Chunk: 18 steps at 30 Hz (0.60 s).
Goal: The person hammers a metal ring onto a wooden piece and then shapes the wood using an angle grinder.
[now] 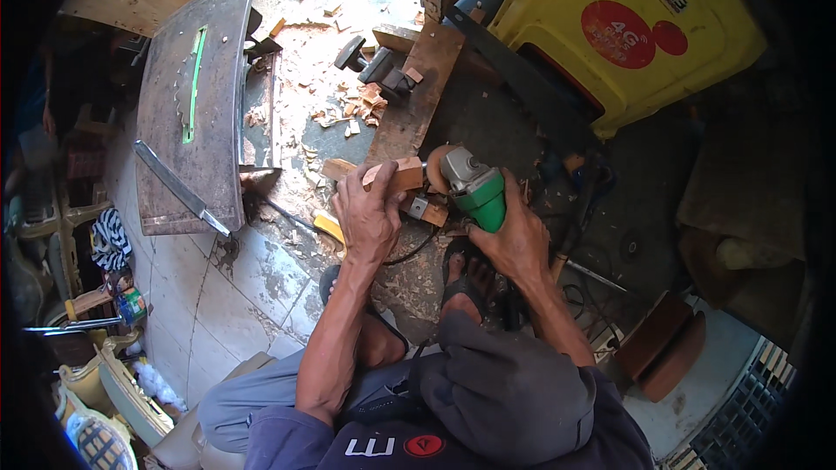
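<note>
Between the thumb and fingers of my left hand (366, 213) is a small light-brown wood block (404, 177). My right hand (514, 239) grips the green body of an angle grinder (481, 198) with a grey metal head. The grinder's round brownish disc (438, 169) stands at the block's right end; whether they touch I cannot tell. Below the block lies a wood piece with a metal fitting (420, 208). A long wooden board (424, 87) runs away from my hands, and a dark metal clamp-like tool (380, 65) with a black knob rests beside it.
At left stands a brown saw table (178, 78) with a green slot insert and a long metal bar (178, 187) on it. Wood chips (361, 104) litter the floor. A yellow plastic stool (636, 26) is at far right; dark red wood pieces (662, 348) lie lower right. My sandalled feet are close below the grinder.
</note>
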Each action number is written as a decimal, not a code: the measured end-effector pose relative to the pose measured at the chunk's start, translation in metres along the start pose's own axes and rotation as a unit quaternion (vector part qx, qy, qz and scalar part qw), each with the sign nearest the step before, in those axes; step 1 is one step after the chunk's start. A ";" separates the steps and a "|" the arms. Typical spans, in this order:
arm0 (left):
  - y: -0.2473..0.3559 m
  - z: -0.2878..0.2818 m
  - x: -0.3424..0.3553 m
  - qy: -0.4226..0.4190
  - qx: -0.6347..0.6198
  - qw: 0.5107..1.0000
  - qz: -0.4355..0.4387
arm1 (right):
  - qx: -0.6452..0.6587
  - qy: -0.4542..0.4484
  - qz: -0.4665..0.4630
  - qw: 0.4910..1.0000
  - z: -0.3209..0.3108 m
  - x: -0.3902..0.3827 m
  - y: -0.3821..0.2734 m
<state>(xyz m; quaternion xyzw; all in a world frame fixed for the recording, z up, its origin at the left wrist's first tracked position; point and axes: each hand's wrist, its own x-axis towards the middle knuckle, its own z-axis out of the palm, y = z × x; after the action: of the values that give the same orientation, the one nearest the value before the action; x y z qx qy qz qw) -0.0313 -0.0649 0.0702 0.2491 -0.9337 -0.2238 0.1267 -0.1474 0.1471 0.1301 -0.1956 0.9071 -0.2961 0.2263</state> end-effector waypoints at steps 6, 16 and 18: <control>-0.004 0.001 0.004 -0.008 -0.021 1.000 -0.015 | -0.004 0.010 0.029 1.000 0.002 0.002 0.003; 0.000 -0.001 0.006 -0.016 -0.039 0.999 -0.025 | 0.007 0.011 0.024 1.000 0.006 0.004 0.006; 0.000 -0.002 0.008 0.000 -0.024 1.000 -0.011 | 0.014 0.007 0.041 0.999 0.005 0.004 0.003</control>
<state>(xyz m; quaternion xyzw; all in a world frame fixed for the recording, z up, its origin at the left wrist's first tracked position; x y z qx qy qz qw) -0.0376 -0.0699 0.0734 0.2563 -0.9254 -0.2471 0.1303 -0.1485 0.1454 0.1231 -0.1531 0.9118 -0.3004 0.2343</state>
